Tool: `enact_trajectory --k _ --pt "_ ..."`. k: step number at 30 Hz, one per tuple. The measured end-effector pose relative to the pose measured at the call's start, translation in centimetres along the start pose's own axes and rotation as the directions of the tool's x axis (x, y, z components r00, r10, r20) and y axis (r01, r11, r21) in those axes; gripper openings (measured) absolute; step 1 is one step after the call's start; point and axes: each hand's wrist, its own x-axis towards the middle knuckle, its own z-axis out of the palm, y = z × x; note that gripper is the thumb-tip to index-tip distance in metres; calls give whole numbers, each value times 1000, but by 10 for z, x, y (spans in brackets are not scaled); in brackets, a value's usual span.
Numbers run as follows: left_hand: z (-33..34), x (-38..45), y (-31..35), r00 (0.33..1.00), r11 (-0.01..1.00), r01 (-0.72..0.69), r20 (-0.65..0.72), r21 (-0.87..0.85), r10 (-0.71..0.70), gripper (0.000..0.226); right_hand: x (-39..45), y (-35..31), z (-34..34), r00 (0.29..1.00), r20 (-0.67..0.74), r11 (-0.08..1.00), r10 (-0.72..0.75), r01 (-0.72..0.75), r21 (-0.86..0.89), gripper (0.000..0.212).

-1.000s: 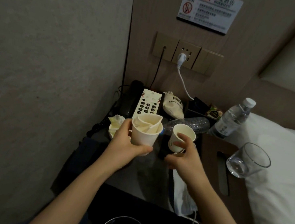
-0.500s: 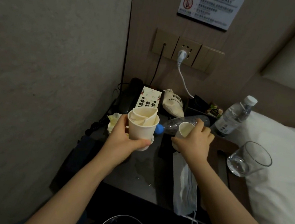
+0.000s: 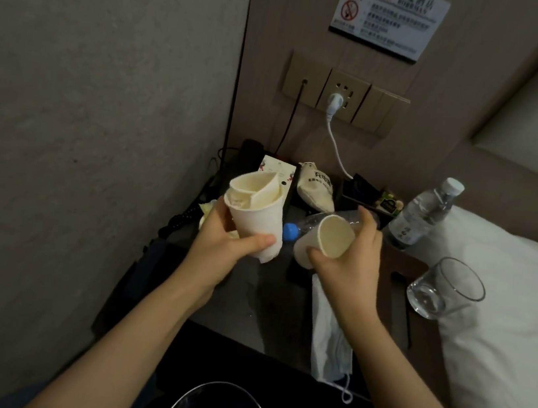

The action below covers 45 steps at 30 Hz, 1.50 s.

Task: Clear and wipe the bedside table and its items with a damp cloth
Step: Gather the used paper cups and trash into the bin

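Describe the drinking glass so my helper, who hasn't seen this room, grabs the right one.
Start at the white bed on the right. At its edge, on the brown tray, stands the drinking glass. It is clear, open-topped and upright, unlike the capped water bottle behind it and the paper cups.

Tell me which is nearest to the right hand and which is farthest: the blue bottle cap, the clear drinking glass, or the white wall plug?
From the right hand:
1. Blue bottle cap, just to its left.
2. Clear drinking glass, to its right, by the bed.
3. White wall plug, high on the wall socket.
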Motion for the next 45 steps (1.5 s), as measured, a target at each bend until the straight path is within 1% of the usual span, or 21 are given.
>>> enact_trajectory --k 2,5,7,9,14,20,26,29,32,35,39,42,45 --pt "1 -8 9 1000 994 -28 6 -102 29 62 -26 -10 -1 998 57 999 -25 23 32 101" --pt "0 -28 16 997 981 -63 37 -185 71 73 -61 -17 1 984 174 997 -44 33 63 103" --pt "-2 -43 16 993 982 -62 85 -178 78 73 -80 -21 4 971 235 996 -34 15 83 103" --pt "-4 -58 15 987 990 -54 144 -127 72 69 -96 -25 3 963 268 993 -30 -3 120 104" --pt "-11 -83 8 975 999 33 221 -21 -27 75 -123 -33 -6 963 270 966 -15 -56 253 105" --pt "-15 -101 2 970 997 71 236 -39 -60 74 -138 -37 -9 959 282 967 -28 -46 252 105" --pt "-16 -108 -5 952 984 163 272 -72 -138 73 -151 -34 -2 954 300 943 -1 -99 319 105" --pt "-16 -108 -8 939 986 168 309 -23 -153 72 -153 -28 -1 955 296 927 11 -121 355 107" --pt "-16 -109 -9 925 986 159 341 51 -167 67 -151 -25 -1 954 299 914 36 -153 376 111" --pt "-15 -110 -8 919 985 155 355 81 -173 67 -149 -26 -1 950 310 914 42 -162 372 111" --pt "-18 -108 -3 917 987 140 365 80 -160 90 -150 -26 -3 944 327 920 50 -171 353 112" --pt "-24 -105 1 927 989 148 345 21 -146 92 -156 -25 -7 925 378 955 43 -150 257 110" --pt "-28 -102 0 953 981 185 253 -61 -164 86 -168 -16 -7 887 462 990 30 -89 106 106"
